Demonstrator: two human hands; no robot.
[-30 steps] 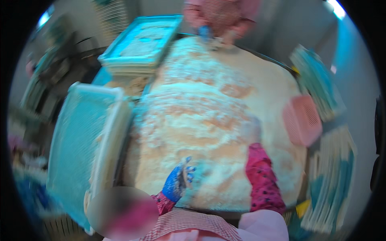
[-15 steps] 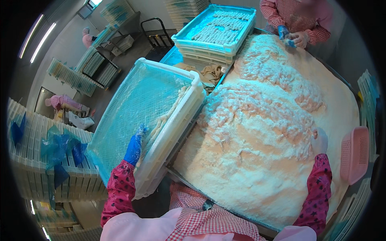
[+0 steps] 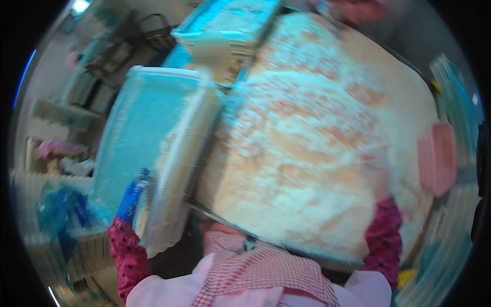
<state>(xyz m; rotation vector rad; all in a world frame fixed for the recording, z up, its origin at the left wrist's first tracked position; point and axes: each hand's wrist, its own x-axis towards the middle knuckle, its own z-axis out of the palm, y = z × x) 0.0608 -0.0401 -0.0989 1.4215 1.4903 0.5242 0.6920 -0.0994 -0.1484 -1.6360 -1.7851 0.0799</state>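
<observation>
My left hand [image 3: 132,198], in a blue glove dusted white, is at the near end of the turquoise mesh-lined tray [image 3: 138,123], beside its right-hand row of pale floury strips [image 3: 169,148]. Motion smears its fingers, and any item in them is hidden. My right hand [image 3: 377,171], pale-gloved, is over the right part of a large heap of white powder [image 3: 286,204]. Its fingers are blurred too. Pinkish, powder-coated pieces [image 3: 302,102] cover the heap's far part. A pale rounded shape [image 3: 212,48], too smeared to name, shows above the tray's far right corner.
Another tray stack [image 3: 225,33] stands at the far side. A co-worker's sleeves [image 3: 358,10] show beyond the heap. To the right is a pink basket [image 3: 437,158]; stacked trays with blue plastic bags [image 3: 64,204] stand at left. A metal rim [image 3: 220,216] edges the powder table.
The whole view has shifted and blurred. My left hand is nearer the tray's near end, and my right hand sits farther in over the powder. The pale rounded shape has appeared.
</observation>
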